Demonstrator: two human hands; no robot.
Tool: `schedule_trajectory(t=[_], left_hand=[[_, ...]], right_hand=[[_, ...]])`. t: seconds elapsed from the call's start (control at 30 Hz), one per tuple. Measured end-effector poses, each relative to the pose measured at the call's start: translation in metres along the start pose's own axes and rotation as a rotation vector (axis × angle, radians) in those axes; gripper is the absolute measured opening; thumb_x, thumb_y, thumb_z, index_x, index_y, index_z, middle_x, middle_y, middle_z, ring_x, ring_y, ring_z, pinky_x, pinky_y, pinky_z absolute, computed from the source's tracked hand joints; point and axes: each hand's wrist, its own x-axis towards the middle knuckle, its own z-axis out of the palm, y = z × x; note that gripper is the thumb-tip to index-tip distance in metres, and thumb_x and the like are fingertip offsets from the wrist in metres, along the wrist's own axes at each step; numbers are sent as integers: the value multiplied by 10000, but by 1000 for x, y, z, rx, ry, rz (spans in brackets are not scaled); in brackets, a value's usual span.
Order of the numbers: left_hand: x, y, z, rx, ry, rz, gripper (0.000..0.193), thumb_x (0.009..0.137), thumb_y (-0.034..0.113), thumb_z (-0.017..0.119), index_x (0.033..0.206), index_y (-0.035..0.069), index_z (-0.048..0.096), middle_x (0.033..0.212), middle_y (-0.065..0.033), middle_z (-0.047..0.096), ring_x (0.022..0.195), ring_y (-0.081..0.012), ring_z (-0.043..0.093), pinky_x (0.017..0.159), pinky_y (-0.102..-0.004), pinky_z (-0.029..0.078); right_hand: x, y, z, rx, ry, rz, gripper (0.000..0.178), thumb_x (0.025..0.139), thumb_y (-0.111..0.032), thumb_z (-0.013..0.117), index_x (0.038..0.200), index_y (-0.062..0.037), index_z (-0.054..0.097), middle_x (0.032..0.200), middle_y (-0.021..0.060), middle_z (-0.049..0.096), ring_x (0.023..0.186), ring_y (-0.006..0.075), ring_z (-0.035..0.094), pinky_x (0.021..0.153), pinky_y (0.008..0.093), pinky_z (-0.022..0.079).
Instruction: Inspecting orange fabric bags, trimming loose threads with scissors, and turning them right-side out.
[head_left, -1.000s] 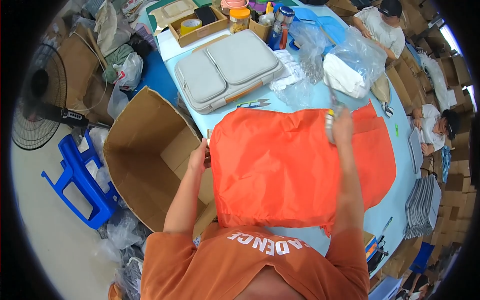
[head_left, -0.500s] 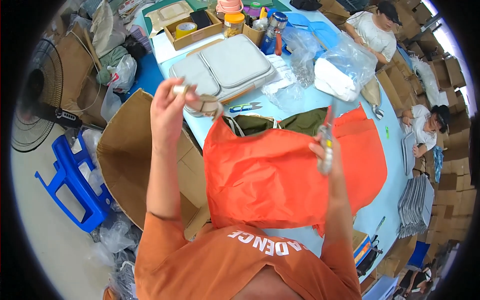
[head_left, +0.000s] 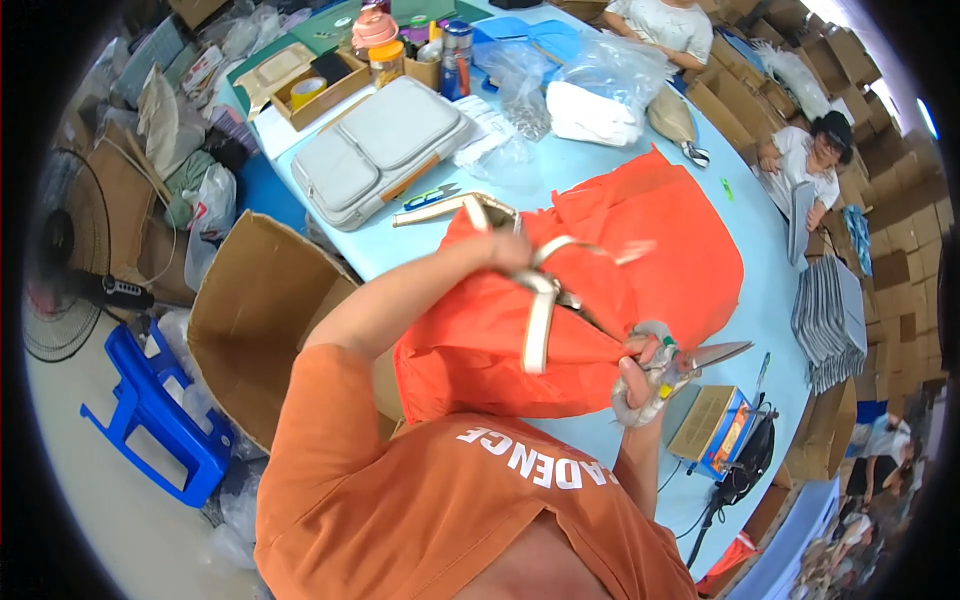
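A red fabric bag (head_left: 655, 240) lies crumpled on the table in front of me, with beige straps (head_left: 537, 330) across its opening. My left hand (head_left: 508, 252) is closed at that opening, around part of the strapping; motion blurs its fingers. My right hand (head_left: 636, 380) grips large scissors (head_left: 715, 354) by their wrapped handles, blades pointing right, at the bag's near right edge. Beyond the bag, small blue-and-green snips (head_left: 432, 195) rest beside a grey padded case (head_left: 375, 150). The bag's inside is mostly hidden.
An open cardboard box (head_left: 260, 320) stands left of the table, near a blue plastic stool (head_left: 150, 410) and a fan (head_left: 70, 270). A small carton (head_left: 705, 430) with black cables lies at right. Grey pieces (head_left: 830, 325) are stacked near a seated co-worker (head_left: 800, 170).
My left hand came down and right from above the bag's left corner to its opening. The scissors swung from upright to pointing right and moved nearer me. The view shifted; the bag folded over.
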Motion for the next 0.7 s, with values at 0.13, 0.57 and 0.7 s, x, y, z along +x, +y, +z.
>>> schedule_trajectory(t=[0.13,0.57,0.7], left_hand=[[-50,93,14,-759,-353,13,299,763,265,517,956,55,608,1071,-142,549,976,-302,506,826,-368,398],[-32,-16,-61,-421,372,-1104,418,754,402,496,860,10,596,936,-194,582,871,-306,574,727,-364,460],[-23,-65,-18,-1146,138,-1218,706,724,624,419,1069,19,540,1132,-172,508,1046,-296,485,894,-346,362]], right_hand=[[-11,6,-15,3,53,43,199,634,47,556,716,-50,403,736,106,540,779,200,472,740,341,363],[-25,3,-17,161,47,123,179,614,-5,566,695,-41,411,683,117,543,685,189,491,681,309,380],[-28,-3,-16,215,21,160,176,618,-13,572,691,-38,414,672,113,537,680,177,480,649,294,371]])
